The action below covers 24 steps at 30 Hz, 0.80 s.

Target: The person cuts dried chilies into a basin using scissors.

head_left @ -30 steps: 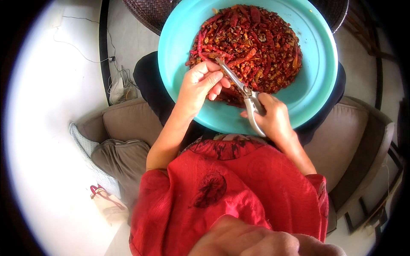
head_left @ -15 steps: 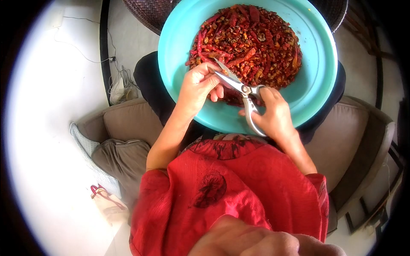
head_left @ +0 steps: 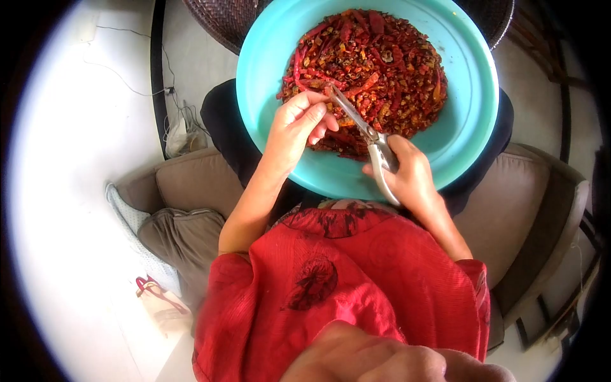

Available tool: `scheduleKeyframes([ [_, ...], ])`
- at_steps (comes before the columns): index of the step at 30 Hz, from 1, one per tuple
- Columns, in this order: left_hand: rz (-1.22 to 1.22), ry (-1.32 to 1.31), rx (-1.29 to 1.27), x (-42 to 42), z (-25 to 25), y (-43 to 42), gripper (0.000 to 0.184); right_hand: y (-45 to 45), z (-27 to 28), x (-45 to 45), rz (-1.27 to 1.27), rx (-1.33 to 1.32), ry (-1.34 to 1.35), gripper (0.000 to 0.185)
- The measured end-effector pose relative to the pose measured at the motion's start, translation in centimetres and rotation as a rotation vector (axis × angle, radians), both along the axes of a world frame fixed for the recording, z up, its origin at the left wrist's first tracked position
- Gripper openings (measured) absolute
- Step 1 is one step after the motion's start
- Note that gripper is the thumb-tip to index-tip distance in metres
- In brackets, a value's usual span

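Observation:
My right hand [head_left: 410,169] is wrapped round the handles of silver metal scissors [head_left: 358,117]. Their blades are closed together and point up and left to the fingertips of my left hand [head_left: 296,130]. That hand is closed in a pinch on a dried red chili [head_left: 328,89], most of which the fingers hide. Both hands are over a turquoise basin [head_left: 468,137], near its front rim. Inside it lies a heap of cut dried chilies [head_left: 375,70], with some longer pieces among small bits and seeds.
The basin rests across dark-trousered legs [head_left: 219,118]. Brown sofa cushions [head_left: 191,181] are on both sides. A dark woven basket [head_left: 219,22] stands behind the basin. On the left are a grey-brown cloth [head_left: 181,239], thin cables and a pale bag [head_left: 162,309] on the floor.
The scissor blades were apart and have come together, and my right hand has squeezed the handles shut. My left hand has shifted only slightly, still pinched at the blade tips.

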<state>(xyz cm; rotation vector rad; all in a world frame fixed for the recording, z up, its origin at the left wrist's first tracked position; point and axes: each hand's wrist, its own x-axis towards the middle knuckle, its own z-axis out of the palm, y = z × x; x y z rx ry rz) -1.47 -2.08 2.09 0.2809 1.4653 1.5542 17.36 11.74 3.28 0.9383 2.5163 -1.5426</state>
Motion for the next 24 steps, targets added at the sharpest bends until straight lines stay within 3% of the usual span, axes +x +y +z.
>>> scheduleKeyframes([
  [8, -0.049, 0.041, -0.002, 0.4, -0.2, 0.1, 0.016, -0.2, -0.3, -0.2, 0.076, 0.230, 0.113, 0.048],
  [15, -0.171, 0.111, -0.132, -0.2, 0.7, 0.1, 0.016, -0.2, -0.9, 0.1, 0.044, 0.054, -0.065, 0.047],
  [18, -0.060, 0.074, -0.072, 0.1, 0.1, 0.0, 0.018, -0.1, -0.5, 0.1, 0.023, 0.028, -0.065, 0.047],
  [21, 0.004, 0.046, 0.067, 0.2, -0.6, 0.1, 0.020, -0.1, -0.1, 0.0, 0.034, 0.139, 0.058, 0.046],
  [24, -0.010, 0.041, 0.037, 0.3, -0.6, 0.0, 0.019, -0.1, -0.1, -0.1, 0.059, 0.259, 0.115, 0.045],
])
